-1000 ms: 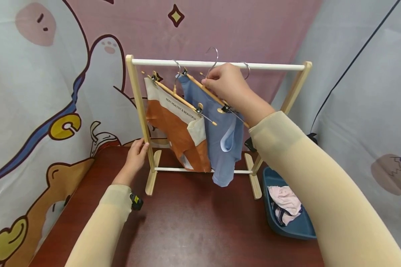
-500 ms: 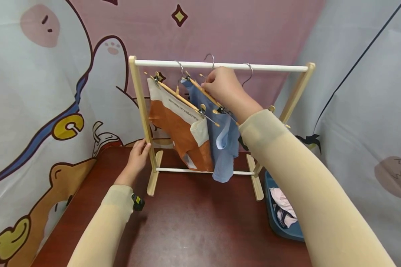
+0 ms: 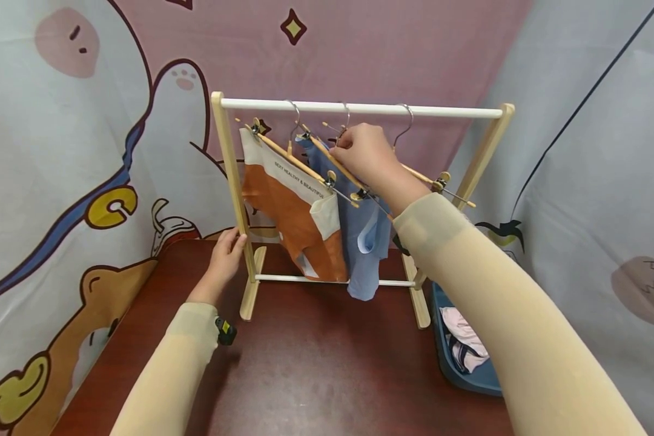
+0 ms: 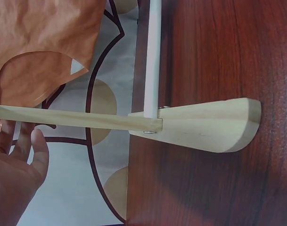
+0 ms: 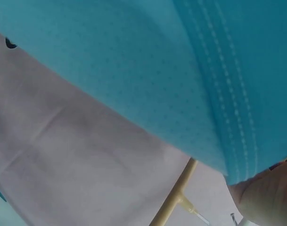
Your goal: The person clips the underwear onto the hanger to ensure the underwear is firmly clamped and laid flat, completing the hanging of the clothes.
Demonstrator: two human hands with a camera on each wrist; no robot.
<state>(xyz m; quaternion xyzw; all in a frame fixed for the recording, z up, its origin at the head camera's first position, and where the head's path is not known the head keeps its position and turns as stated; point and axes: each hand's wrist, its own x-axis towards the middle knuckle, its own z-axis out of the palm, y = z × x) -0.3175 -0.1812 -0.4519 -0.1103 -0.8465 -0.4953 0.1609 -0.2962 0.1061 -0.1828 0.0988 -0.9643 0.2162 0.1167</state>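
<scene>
Small clothes rack (image 3: 483,157) of pale wood, standing toward the far edge of a dark red-brown table (image 3: 300,369). Pinching the middle hanger (image 3: 320,146) just below its metal hook with the right hand (image 3: 367,154), thumb and fingertips together; hook at the white top rail (image 3: 447,112). Clipped to that hanger, slanting down to the right: a blue garment (image 3: 362,275), with its lower end at the rack's bottom bar. Filling much of the right wrist view, close up: blue cloth (image 5: 110,70) with rows of pale stitching.

Touching the left post (image 3: 232,175) about midway down with the left hand (image 3: 223,260), thumb apart from the fingers; fingertips hidden behind the wood, so impossible to tell how far curled.

To the left of the blue garment, on the left hanger (image 3: 294,158): an orange and cream garment (image 3: 300,212) with printed lettering along the top. Toward the rail's right end, partly behind the right forearm: another hanger (image 3: 416,174). Just beyond the rack's right foot, partly covered by the cream sleeve (image 3: 485,272): a blue bin (image 3: 474,385) with pink and dark cloth (image 3: 465,330) inside. Behind everything: a pink and white cartoon backdrop (image 3: 414,48).
</scene>
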